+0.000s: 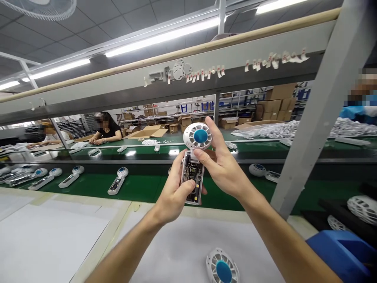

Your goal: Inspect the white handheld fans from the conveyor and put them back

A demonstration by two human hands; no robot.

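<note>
L hand (pixel 176 192) grasped the handheld fan (pixel 192 169) by its lower body, fingers wrapped round, thumb on the exposed circuit bd. (pixel 198 188). R hand (pixel 225 167) had its thumb at the neck, index finger raised beside the rnd fan head (pixel 198 135), grasping it there. Fan was approx. upright, held up in front of the green belt (pixel 150 186). Another fan (pixel 118 181) lay on the belt, L side. White grille w/ blue ctr. (pixel 222 265) lay on the white bench (pixel 59 236), nr. the blue bin (pixel 338 251).

2 bare forearms (pixel 135 247) taper toward slim, bare fingers (pixel 216 137).
</note>
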